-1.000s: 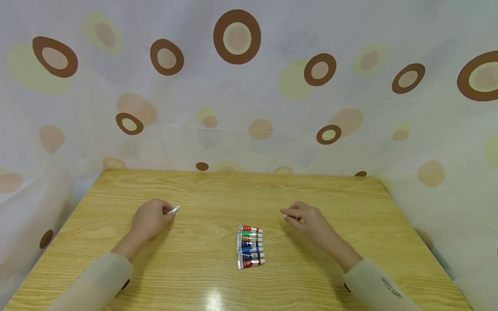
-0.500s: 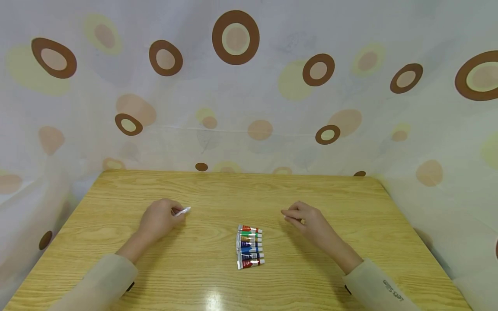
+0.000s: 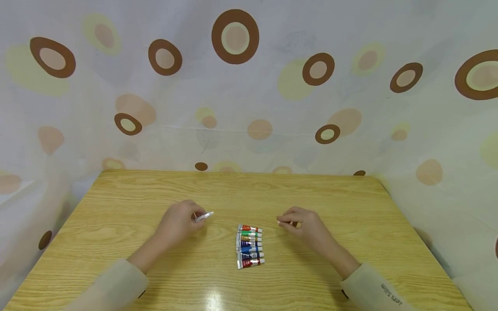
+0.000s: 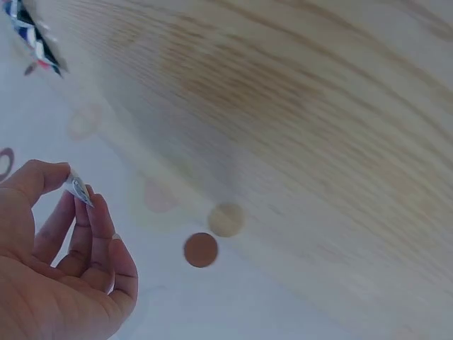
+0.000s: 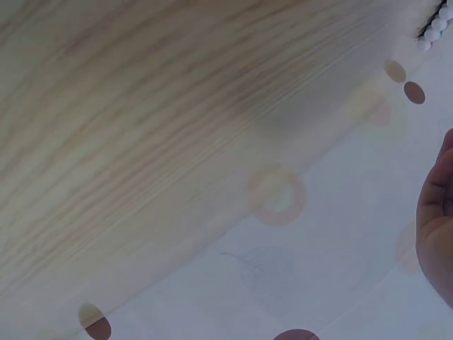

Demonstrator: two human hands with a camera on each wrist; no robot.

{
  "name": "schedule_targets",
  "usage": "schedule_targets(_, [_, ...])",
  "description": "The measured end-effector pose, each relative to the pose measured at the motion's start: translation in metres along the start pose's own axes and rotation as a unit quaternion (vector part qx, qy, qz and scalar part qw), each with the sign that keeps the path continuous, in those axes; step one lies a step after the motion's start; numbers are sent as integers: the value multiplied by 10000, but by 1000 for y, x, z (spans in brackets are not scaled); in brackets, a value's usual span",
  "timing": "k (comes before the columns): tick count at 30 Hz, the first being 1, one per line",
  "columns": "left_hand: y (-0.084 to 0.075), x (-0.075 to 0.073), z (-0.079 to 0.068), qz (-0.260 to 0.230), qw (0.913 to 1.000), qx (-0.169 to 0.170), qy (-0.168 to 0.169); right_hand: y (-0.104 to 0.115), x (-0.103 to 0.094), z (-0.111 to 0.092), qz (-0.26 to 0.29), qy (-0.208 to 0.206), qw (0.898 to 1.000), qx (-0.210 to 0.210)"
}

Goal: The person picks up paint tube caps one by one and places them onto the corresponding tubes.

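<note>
My left hand [image 3: 180, 222] pinches a small silvery-white paint tube [image 3: 204, 216] between thumb and fingers; its nozzle end points right. In the left wrist view the tube [image 4: 79, 189] shows as a silver sliver at the fingertips. To the right, my right hand [image 3: 307, 223] holds a tiny white thing [image 3: 278, 222] at its fingertips, mostly hidden, so its kind is unclear. Between the hands lies a column of paint tubes [image 3: 249, 249] in red, green, gold and blues, white caps facing right. In the right wrist view only part of the right hand [image 5: 435, 219] shows.
The wooden table [image 3: 218, 194] extends under both hands. A pale curtain [image 3: 175, 99] with brown rings and dots hangs behind its far edge and along both sides.
My left hand has moved right with its tube, closer to the tube column. My right hand has shifted slightly left and nearer. The column of tubes has stayed in place.
</note>
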State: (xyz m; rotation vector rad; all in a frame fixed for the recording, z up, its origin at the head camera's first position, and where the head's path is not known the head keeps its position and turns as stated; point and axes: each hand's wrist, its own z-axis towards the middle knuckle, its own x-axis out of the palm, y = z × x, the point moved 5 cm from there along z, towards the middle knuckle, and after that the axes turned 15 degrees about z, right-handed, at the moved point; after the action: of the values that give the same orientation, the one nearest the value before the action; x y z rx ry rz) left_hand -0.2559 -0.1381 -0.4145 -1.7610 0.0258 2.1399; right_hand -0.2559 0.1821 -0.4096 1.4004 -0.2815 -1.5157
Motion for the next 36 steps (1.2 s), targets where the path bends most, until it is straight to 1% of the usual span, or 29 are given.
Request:
schedule_targets(5, [-22, -3, 0, 140, 9989, 399, -192, 6, 8, -2, 275, 97, 9995, -132])
schedule_targets(9, [-41, -5, -2, 235, 9960, 754, -426, 8, 14, -5, 438, 108, 9988, -177])
schedule_targets(12, [-53, -5, -4, 209, 9924, 1043, -614, 11, 17, -5, 512, 68, 9985, -182])
schedule_targets(17, [-72, -5, -7, 90, 9853, 1493, -820, 20, 21, -7, 669, 25, 9976, -174])
schedule_targets(25, [-97, -12, -14, 78, 9716, 2050, -1177, 37, 26, -9, 996, 21, 9934, -561])
schedule_targets(28, [-105, -14, -18, 7, 9661, 2229, -1306, 43, 28, -11, 1095, -6, 9917, -681])
schedule_targets(31, [-111, -16, -21, 3, 9624, 2328, -1399, 49, 30, -13, 1125, -37, 9895, -909])
schedule_targets(33, [-114, -17, -24, 38, 9617, 2345, -1421, 52, 31, -15, 1113, -38, 9888, -994])
schedule_targets(36, [-117, -19, -27, 77, 9627, 2314, -1400, 55, 31, -19, 1135, -23, 9880, -1052])
